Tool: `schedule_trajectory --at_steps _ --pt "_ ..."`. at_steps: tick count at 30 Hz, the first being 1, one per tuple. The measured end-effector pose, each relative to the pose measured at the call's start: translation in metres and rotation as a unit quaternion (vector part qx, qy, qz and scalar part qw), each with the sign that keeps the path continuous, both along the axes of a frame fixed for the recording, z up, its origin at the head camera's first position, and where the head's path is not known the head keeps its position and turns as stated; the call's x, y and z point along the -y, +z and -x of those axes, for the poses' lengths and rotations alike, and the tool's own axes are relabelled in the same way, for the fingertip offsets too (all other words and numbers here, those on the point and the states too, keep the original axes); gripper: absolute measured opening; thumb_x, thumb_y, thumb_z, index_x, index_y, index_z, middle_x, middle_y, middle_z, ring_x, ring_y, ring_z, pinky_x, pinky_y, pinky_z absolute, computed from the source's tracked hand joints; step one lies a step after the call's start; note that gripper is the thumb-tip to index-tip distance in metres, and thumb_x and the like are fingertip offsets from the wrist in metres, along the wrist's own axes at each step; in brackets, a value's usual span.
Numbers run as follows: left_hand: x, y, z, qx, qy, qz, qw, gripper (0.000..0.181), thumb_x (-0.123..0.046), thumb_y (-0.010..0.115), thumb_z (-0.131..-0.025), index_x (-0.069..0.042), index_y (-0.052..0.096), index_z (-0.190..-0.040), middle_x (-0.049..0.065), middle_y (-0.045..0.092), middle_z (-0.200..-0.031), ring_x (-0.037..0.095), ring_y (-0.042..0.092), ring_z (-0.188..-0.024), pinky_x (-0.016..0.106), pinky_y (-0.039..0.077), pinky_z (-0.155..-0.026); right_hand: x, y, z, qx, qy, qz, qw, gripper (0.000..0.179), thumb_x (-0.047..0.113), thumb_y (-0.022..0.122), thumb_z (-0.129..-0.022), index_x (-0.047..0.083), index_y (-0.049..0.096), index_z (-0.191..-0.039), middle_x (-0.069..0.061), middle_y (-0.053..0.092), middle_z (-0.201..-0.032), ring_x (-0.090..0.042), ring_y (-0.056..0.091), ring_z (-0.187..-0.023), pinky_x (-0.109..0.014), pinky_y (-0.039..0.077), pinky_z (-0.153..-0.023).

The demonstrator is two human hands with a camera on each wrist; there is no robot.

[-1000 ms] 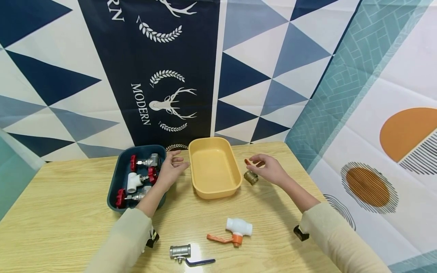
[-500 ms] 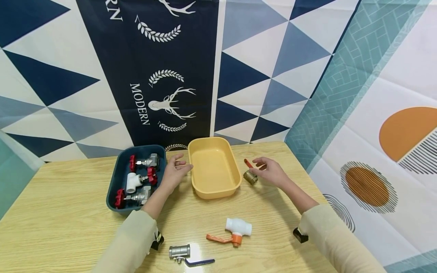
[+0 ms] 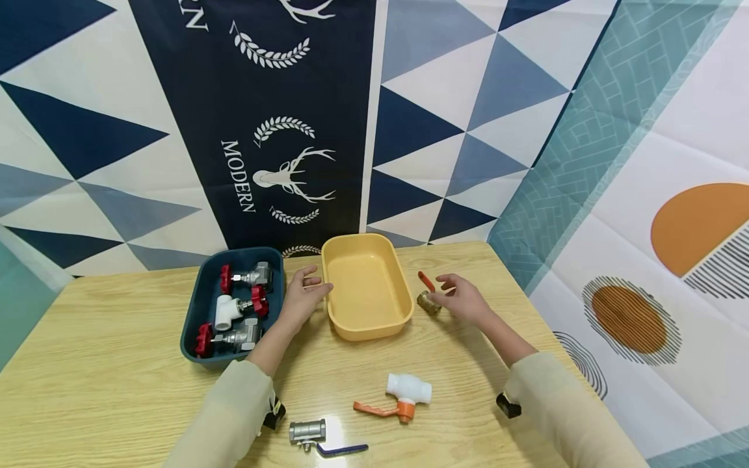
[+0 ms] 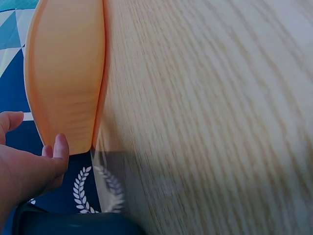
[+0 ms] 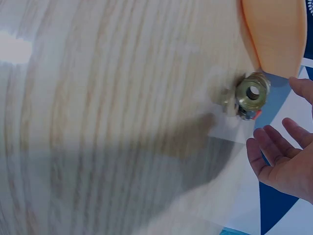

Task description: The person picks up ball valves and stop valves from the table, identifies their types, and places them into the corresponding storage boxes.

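Observation:
My left hand [image 3: 301, 302] is at the left rim of a yellow plastic bin [image 3: 367, 333], its fingers loosely bent and its thumb tip over the rim. Whether it touches the rim I cannot tell. On the right, my right hand [image 3: 465, 300] hovers beside a brass ball valve [image 3: 429, 303] with an orange lever. In the right wrist view, a gap separates its relaxed fingers [image 5: 266, 142] from the valve [image 5: 252, 93]. The left wrist view has the left hand [image 4: 32, 169] in front of the bin's end [image 4: 68, 132].
Left of the bin, a dark blue tray [image 3: 201, 292] holds several valves with red handwheels. Near the front lie a white ball valve [image 3: 408, 389] with an orange handle and a metal ball valve [image 3: 308, 431] with a blue lever. A patterned cloth [image 3: 316, 97] hangs behind the table.
My left hand has moved right and slightly away from the tray, closer to the yellow bin's rim. My right hand has shifted slightly, showing more of the brass valve's orange lever.

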State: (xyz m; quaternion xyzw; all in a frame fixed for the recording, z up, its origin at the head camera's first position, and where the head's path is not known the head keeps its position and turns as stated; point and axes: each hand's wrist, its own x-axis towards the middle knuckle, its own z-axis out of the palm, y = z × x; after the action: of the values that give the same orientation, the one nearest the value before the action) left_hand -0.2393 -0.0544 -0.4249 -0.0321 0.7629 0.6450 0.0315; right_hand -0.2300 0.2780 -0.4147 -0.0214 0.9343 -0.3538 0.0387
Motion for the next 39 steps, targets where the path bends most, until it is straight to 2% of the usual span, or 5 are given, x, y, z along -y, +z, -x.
schedule_trajectory --at_steps 6,13,26,35,39 --pt "-0.001 -0.001 0.001 -0.003 0.001 -0.003 1.0000 0.061 -0.015 0.063 -0.087 -0.007 0.036 -0.140 0.020 0.048 -0.126 0.033 0.051 -0.116 0.043 0.045 -0.095 0.002 -0.005 0.003 0.014 -0.009 -0.001 0.9999 0.069 0.036 0.066 -0.085 -0.001 0.040 -0.137 -0.026 0.053 -0.126 -0.037 0.051 -0.116 -0.045 0.048 -0.088" --pt "-0.003 -0.004 0.000 0.005 0.006 -0.002 1.0000 0.060 -0.015 0.063 -0.087 -0.005 0.036 -0.140 0.019 0.049 -0.125 0.032 0.052 -0.116 0.039 0.046 -0.093 0.004 -0.013 0.010 0.021 -0.016 -0.010 0.9996 0.073 0.038 0.066 -0.084 -0.001 0.037 -0.139 -0.025 0.054 -0.123 -0.036 0.052 -0.112 -0.045 0.047 -0.088" --pt "-0.006 -0.007 -0.001 0.021 0.012 0.004 0.9997 0.055 -0.015 0.063 -0.087 -0.006 0.040 -0.137 0.018 0.052 -0.123 0.030 0.055 -0.113 0.036 0.049 -0.089 0.010 -0.021 0.016 0.027 -0.031 -0.012 0.9991 0.079 0.038 0.070 -0.081 -0.007 0.037 -0.137 -0.018 0.059 -0.109 -0.024 0.055 -0.091 -0.032 0.047 -0.076" --pt "-0.009 -0.011 -0.002 0.019 0.013 0.009 0.9997 0.055 -0.015 0.064 -0.086 -0.006 0.042 -0.135 0.017 0.052 -0.119 0.029 0.057 -0.111 0.033 0.050 -0.086 0.014 -0.023 0.020 0.030 -0.030 -0.039 0.9983 0.077 0.039 0.071 -0.079 -0.010 0.043 -0.132 -0.015 0.062 -0.097 -0.021 0.055 -0.083 -0.032 0.047 -0.074" --pt "-0.009 -0.010 -0.001 0.014 0.011 0.014 0.9997 0.055 -0.016 0.064 -0.086 -0.007 0.042 -0.136 0.017 0.053 -0.119 0.028 0.057 -0.111 0.032 0.050 -0.086 0.016 -0.023 0.023 0.025 -0.025 -0.052 0.9980 0.075 0.037 0.071 -0.078 -0.010 0.044 -0.130 -0.014 0.062 -0.091 -0.020 0.055 -0.077 -0.029 0.046 -0.068"
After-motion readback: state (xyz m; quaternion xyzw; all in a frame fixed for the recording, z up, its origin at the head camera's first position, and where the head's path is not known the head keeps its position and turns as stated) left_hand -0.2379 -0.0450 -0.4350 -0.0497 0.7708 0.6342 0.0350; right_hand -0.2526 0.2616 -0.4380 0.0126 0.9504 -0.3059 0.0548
